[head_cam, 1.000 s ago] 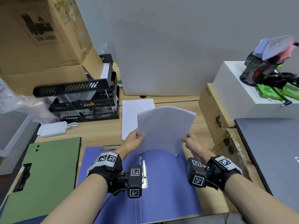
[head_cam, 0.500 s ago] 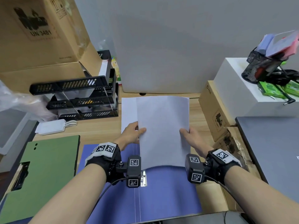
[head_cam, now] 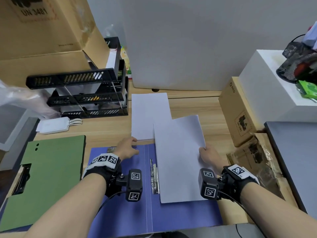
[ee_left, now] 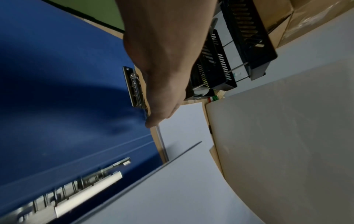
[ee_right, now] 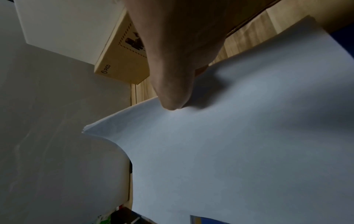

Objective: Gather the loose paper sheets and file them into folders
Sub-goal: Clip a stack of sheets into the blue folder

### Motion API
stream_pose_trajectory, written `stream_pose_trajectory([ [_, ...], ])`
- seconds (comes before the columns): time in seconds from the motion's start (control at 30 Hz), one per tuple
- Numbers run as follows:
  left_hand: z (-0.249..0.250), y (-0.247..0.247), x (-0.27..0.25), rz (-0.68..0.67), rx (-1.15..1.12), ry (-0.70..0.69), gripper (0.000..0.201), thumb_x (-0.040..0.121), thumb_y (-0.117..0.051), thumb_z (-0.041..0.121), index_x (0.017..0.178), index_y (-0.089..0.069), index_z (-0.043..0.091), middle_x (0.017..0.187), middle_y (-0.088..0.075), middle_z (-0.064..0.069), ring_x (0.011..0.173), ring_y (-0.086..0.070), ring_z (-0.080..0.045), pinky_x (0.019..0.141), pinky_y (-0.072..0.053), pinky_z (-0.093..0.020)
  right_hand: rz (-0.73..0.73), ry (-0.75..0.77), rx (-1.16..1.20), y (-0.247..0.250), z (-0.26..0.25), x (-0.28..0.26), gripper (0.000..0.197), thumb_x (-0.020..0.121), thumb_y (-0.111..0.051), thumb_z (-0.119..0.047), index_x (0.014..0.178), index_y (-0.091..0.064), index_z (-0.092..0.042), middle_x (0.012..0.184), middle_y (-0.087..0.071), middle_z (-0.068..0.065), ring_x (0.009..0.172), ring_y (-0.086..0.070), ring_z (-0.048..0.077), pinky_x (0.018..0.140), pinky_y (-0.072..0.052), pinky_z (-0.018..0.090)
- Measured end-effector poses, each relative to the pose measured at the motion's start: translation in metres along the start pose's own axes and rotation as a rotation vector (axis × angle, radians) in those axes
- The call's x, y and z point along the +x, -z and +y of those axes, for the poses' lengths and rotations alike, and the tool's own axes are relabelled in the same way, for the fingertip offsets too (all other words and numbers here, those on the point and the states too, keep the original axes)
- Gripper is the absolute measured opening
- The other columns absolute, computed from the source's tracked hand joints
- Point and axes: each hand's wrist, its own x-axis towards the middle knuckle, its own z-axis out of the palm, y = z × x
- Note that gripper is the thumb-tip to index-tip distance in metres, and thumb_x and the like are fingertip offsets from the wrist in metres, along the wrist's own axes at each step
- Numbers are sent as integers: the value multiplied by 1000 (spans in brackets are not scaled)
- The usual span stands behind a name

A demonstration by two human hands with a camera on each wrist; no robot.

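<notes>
An open blue folder point(head_cam: 123, 212) lies in front of me, with a metal clip point(head_cam: 154, 179) along its spine. A stack of white sheets point(head_cam: 178, 160) lies on its right half, overhanging the far edge. My right hand point(head_cam: 203, 150) pinches the stack's right edge; in the right wrist view the thumb point(ee_right: 172, 104) sits on top of the sheets point(ee_right: 229, 151). My left hand point(head_cam: 135, 146) holds nothing and rests at the far edge of the folder's left half, beside a second metal clip point(ee_left: 134, 87). Another paper pile point(head_cam: 149, 115) lies flat behind the folder.
A green folder point(head_cam: 48, 177) lies to the left. A black tiered tray rack point(head_cam: 82, 93) and a white charger point(head_cam: 53, 125) stand behind it. Cardboard boxes point(head_cam: 238, 114), a white box point(head_cam: 274, 83) and a grey laptop point(head_cam: 295, 160) crowd the right side.
Both hands held the stack upright above the folder; now it lies on the folder's right half. The left hand has let go and moved left to the folder's far edge.
</notes>
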Motion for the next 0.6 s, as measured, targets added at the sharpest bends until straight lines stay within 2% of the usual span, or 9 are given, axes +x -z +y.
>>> stream_pose_trajectory([
  [0.07, -10, 1, 10, -15, 133, -6, 63, 77, -74, 13, 136, -49, 9, 135, -54, -9, 119, -55, -27, 101, -44, -36, -7, -8, -11, -4, -2, 6, 21, 95, -33, -6, 94, -54, -8, 76, -55, 3, 73, -51, 23, 55, -37, 27],
  [0.13, -19, 1, 20, -29, 216, -15, 66, 75, -73, 14, 136, -48, 13, 133, -56, -6, 116, -56, -28, 98, -46, -36, -12, -31, -14, -10, -5, 12, 23, 95, -34, -6, 98, -57, -5, 85, -60, 9, 77, -54, 25, 61, -41, 29],
  [0.23, -32, 0, 33, -47, 311, -38, 54, 73, -65, 12, 125, -53, 18, 124, -62, -3, 107, -60, -27, 91, -49, -36, -3, -76, 8, -19, -8, 25, 25, 95, -34, -8, 103, -58, -5, 91, -62, 11, 79, -56, 25, 62, -42, 29],
  [0.3, -39, -1, 41, -51, 391, -49, 44, 75, -60, 14, 118, -53, 20, 122, -61, -3, 106, -59, -28, 88, -48, -36, 8, -102, 4, -24, -11, 33, 22, 95, -34, -8, 93, -57, -7, 81, -58, 6, 71, -53, 20, 57, -39, 28],
  [0.37, -46, -5, 49, -47, 472, -55, 51, 79, -60, 20, 128, -49, 21, 130, -54, -5, 115, -53, -29, 95, -44, -38, 21, -128, 23, -28, -13, 40, 27, 94, -36, -6, 74, -52, -13, 67, -52, 1, 63, -48, 19, 54, -36, 27],
  [0.43, -50, -10, 54, -39, 550, -48, 52, 85, -60, 26, 134, -44, 21, 135, -48, -7, 123, -45, -29, 101, -39, -38, 41, -147, 67, -31, -15, 43, 33, 94, -39, -3, 66, -47, -16, 52, -51, -4, 55, -47, 16, 47, -37, 22],
  [0.5, -49, -12, 58, -73, 587, -51, 41, 88, -56, 26, 128, -46, 18, 135, -48, -9, 125, -41, -31, 100, -39, -38, 68, -145, 110, -34, -16, 45, 26, 95, -40, -2, 74, -51, -11, 49, -53, -5, 49, -48, 11, 37, -37, 15],
  [0.53, -47, -11, 59, -106, 604, -52, 36, 90, -53, 25, 124, -46, 16, 134, -48, -12, 124, -41, -32, 99, -39, -38, 65, -135, 128, -36, -17, 46, 18, 96, -40, -2, 85, -54, -7, 58, -57, -1, 53, -50, 12, 38, -38, 14],
  [0.6, -42, -5, 60, -164, 615, -81, 32, 89, -49, 24, 119, -48, 13, 132, -48, -14, 121, -46, -34, 98, -41, -39, 52, -125, 172, -40, -18, 48, 16, 95, -41, -5, 103, -55, -6, 85, -60, 8, 67, -55, 16, 51, -44, 19],
])
